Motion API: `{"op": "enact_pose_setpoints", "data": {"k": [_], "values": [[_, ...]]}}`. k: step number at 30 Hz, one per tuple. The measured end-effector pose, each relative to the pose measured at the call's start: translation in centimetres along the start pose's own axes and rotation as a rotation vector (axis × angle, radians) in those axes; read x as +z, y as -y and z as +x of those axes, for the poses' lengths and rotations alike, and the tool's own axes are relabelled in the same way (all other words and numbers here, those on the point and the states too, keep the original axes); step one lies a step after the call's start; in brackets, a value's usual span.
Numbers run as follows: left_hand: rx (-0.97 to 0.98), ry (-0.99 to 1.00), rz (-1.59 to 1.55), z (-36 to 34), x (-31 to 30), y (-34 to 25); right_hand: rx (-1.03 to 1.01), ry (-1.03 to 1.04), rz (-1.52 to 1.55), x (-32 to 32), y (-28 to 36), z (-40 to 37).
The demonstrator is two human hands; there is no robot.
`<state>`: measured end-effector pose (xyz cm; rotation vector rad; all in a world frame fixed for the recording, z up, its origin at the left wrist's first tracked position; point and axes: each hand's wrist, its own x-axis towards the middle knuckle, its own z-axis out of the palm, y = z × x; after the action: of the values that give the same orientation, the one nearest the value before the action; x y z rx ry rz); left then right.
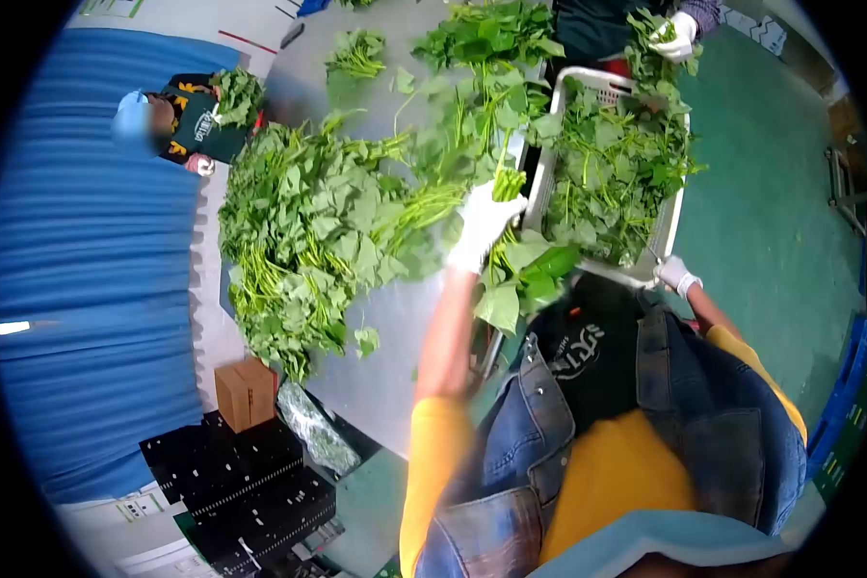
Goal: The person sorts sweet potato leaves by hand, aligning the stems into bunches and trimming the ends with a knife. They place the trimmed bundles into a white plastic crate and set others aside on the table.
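A bunch of leafy green stalks (522,275) is clutched round its stems by the white-gloved left hand (482,226), over the edge of the grey table (376,366), just beside a white plastic crate (541,183) stuffed with greens. The crate's near corner is gripped by the gloved right hand (677,275). A loose heap of greens (308,222) is piled on the table.

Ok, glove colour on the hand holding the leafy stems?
White, on the left hand gripping the bunch of green leafy stems; head view.
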<state>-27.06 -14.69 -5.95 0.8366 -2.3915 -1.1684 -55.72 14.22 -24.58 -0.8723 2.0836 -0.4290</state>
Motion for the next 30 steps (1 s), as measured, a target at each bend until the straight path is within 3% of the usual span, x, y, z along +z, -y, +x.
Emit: {"op": "enact_pose_setpoints", "data": {"k": [1, 3, 5, 6, 9, 10, 11, 12, 15, 16, 17, 18, 19, 21, 22, 23, 24, 25, 26, 28, 29, 30], "values": [[-0.104, -0.039, -0.088, -0.1, 0.0, -0.4, 0.007, 0.025, 0.121, -0.6, 0.7, -0.5], [-0.172, -0.081, -0.167, 0.4, 0.3, -0.7, -0.302, -0.101, 0.171, -1.5, 4.7, -0.8], [-0.139, -0.260, 0.165, 0.3, 1.2, -2.2, -0.483, -0.216, 0.364, -2.8, 11.5, -2.0], [-0.113, -0.301, 0.423, -0.3, 0.3, -8.0, -0.559, -0.209, 0.370, -3.9, 15.4, -3.5], [-0.191, -0.361, 0.389, -0.5, 2.1, -6.2, -0.752, -0.273, 0.304, -4.8, 24.0, -6.9], [0.011, -0.372, 0.716, -0.9, 1.7, -7.6, -0.802, -0.267, 0.356, -4.6, 25.8, -7.7], [0.017, -0.381, 0.715, -1.3, 1.4, -8.3, -0.855, -0.256, 0.406, -4.4, 27.2, -8.3], [0.045, -0.417, 0.742, -1.6, 1.0, -8.7, -0.673, -0.144, 0.234, -4.8, 28.3, -8.6], [-0.018, -0.411, 0.760, -4.5, 0.1, -8.8, -0.750, -0.145, 0.186, -2.3, 26.6, -6.3], [0.082, -0.511, 0.609, -6.0, 0.0, -7.5, -0.796, -0.199, 0.068, 0.0, 23.6, -3.3], [0.195, -0.631, 0.462, -6.7, -0.7, -6.9, -0.613, -0.105, 0.124, 1.6, 20.1, -0.7], [0.058, -0.593, 0.634, -8.5, -1.9, -7.0, -0.433, -0.041, 0.314, 2.2, 17.0, 0.2], [0.040, -0.614, 0.658, -9.6, -3.2, -6.1, -0.611, -0.333, -0.392, 4.9, 11.7, 5.0], [-0.282, -0.654, 0.589, -13.1, -4.2, -4.2, -0.259, -0.147, -0.046, 4.0, 14.6, 1.4], [-0.439, -0.474, 0.729, -14.5, -5.6, -4.8, -0.385, -0.110, -0.162, 5.1, 15.3, 1.7], [-0.476, -0.490, 0.733, -16.0, -6.2, -5.0, -0.521, -0.086, -0.270, 5.6, 17.7, 1.7], [-0.487, -0.535, 0.802, -17.0, -7.2, -5.0, -0.419, -0.026, -0.010, 6.8, 20.3, 1.1], [-0.502, -0.580, 0.868, -18.2, -7.8, -4.9, -0.474, 0.002, -0.037, 7.6, 23.8, 0.0], [-0.488, -0.566, 0.913, -19.3, -8.0, -4.8, -0.645, 0.108, 0.014, 8.2, 26.0, -0.7], [-0.500, -0.645, 0.841, -21.6, -9.1, -5.3, -0.628, 0.157, -0.311, 12.7, 31.0, -1.6], [-0.467, -0.704, 0.772, -22.6, -9.6, -6.2, -0.759, 0.138, -0.273, 14.6, 32.5, -3.0], [-0.434, -0.678, 0.923, -23.9, -9.8, -6.9, -0.853, 0.196, -0.244, 16.7, 34.1, -3.6]]}}
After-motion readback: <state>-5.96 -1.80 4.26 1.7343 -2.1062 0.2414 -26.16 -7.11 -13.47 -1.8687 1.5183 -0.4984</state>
